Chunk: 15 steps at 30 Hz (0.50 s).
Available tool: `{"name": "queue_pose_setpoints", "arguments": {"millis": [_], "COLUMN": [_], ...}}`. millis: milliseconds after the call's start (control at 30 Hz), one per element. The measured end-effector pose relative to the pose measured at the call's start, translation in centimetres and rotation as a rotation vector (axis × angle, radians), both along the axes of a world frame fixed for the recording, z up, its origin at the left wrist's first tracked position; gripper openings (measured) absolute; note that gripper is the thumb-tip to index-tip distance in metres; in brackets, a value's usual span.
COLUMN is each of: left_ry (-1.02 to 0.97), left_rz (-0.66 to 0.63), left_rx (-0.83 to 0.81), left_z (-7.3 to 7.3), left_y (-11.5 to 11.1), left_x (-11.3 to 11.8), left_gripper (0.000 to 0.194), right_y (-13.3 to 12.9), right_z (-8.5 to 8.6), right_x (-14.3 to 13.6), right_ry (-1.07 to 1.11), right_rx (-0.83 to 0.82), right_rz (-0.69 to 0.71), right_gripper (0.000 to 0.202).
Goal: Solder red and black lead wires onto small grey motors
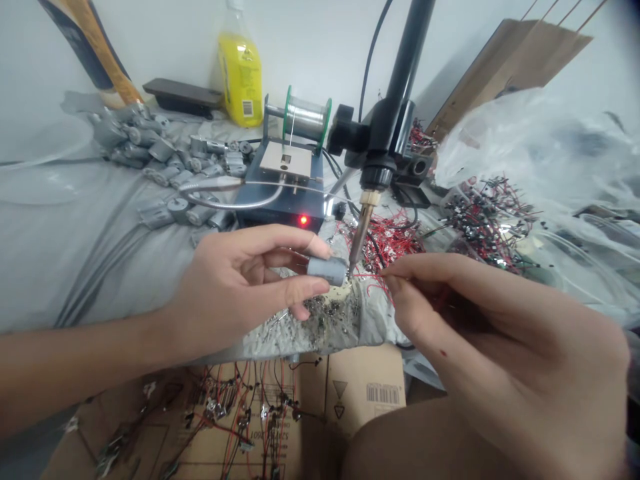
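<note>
Between the thumb and fingers of my left hand (255, 277) is a small grey cylindrical motor (327, 271), lying roughly level. Its right end is right by the tip of the soldering iron (361, 237), which a black stand (395, 120) holds pointing down. From the other side, my right hand (480, 327) pinches a thin red wire (367, 275) between thumb and forefinger. The wire's free end reaches toward the motor and the iron tip; whether they touch, I cannot tell.
Behind sits a blue solder feeder (280, 207) with a solder spool (306, 119). Grey motors (160, 150) are heaped at left. Red wires (393, 243) and black wires (490, 217) lie at right. Wired parts rest on cardboard (360, 380) below. A yellow bottle (241, 80) stands behind.
</note>
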State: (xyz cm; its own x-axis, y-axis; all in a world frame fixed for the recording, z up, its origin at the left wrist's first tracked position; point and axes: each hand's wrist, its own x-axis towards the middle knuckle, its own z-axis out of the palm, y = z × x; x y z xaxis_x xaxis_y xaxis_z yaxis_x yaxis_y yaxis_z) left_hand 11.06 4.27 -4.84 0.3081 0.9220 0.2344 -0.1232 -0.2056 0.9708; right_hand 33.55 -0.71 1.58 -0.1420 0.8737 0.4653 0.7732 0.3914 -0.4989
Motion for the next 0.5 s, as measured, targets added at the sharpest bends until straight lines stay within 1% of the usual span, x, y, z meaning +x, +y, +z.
{"name": "queue_pose_setpoints", "arguments": {"millis": [133,267,500], "left_ry": [0.005,-0.009,-0.001], "left_rz": [0.012,0.004,-0.004], "left_rx": [-0.003,-0.002,0.014], "left_z": [-0.05,0.02,0.02], "left_y": [0.02,0.00,0.12], "left_x": [-0.01,-0.01,-0.03], "left_gripper": [0.024,0.024,0.025], "right_y": [0.16,0.03,-0.03], "right_z": [0.09,0.03,0.05], "right_x": [-0.02,0.01,0.17], "right_ry": [-0.015,-0.019,-0.028], "right_rx": [0.005,0.017,0.009], "right_rz": [-0.005,0.030,0.012], "right_gripper": [0.016,0.011,0.013]}}
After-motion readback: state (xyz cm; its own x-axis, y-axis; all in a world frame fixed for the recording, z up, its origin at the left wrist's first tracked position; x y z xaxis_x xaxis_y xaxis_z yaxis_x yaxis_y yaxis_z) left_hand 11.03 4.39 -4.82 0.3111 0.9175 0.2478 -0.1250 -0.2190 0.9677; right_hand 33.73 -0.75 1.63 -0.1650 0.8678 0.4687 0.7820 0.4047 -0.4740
